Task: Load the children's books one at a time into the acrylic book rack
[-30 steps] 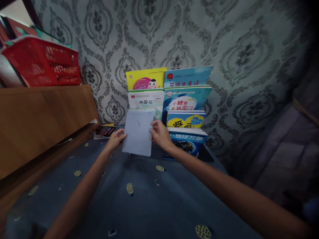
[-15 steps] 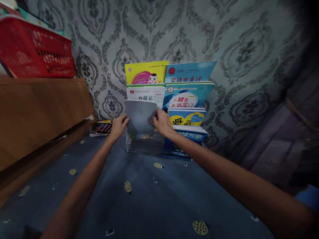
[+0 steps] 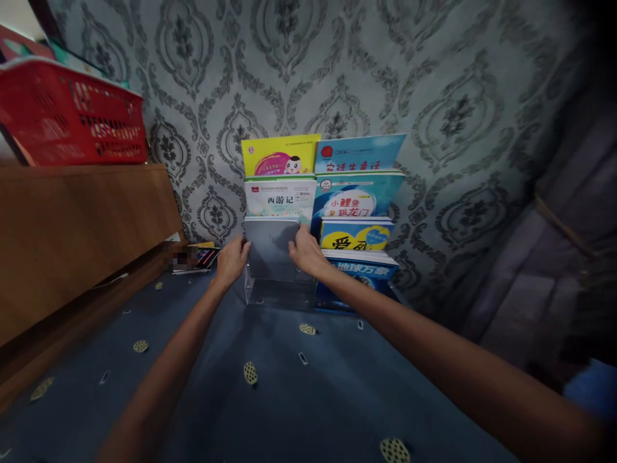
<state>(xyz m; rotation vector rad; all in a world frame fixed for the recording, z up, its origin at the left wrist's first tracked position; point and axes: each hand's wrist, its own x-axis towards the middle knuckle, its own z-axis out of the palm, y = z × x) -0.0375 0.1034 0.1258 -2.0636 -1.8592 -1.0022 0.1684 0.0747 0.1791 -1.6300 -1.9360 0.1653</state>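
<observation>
A thin grey book (image 3: 270, 247) stands upright in the left front slot of a clear display rack (image 3: 279, 294). My left hand (image 3: 232, 260) pinches its left edge, and my right hand (image 3: 306, 251) is closed on its right edge. Directly behind it rises a white book (image 3: 282, 198) with Chinese lettering, and farther back a yellow book (image 3: 279, 153). In the right column, stepped from back to front, are a light-blue book (image 3: 359, 153), a teal book (image 3: 357, 193), a blue-and-yellow book (image 3: 354, 235) and a dark-blue book (image 3: 354, 289).
The rack stands on dark-blue cloth (image 3: 202, 386) with a pineapple print, against patterned wallpaper (image 3: 457, 122). At the left, a red basket (image 3: 72, 116) sits on a wooden cabinet (image 3: 87, 231). Small booklets (image 3: 197, 260) lie beside the cabinet. A greyish curtain (image 3: 520, 270) hangs at the right.
The grey book has gone down into the rack's front slot, showing more of the white book behind. Both hands have stayed at its edges. The view has tilted slightly up.
</observation>
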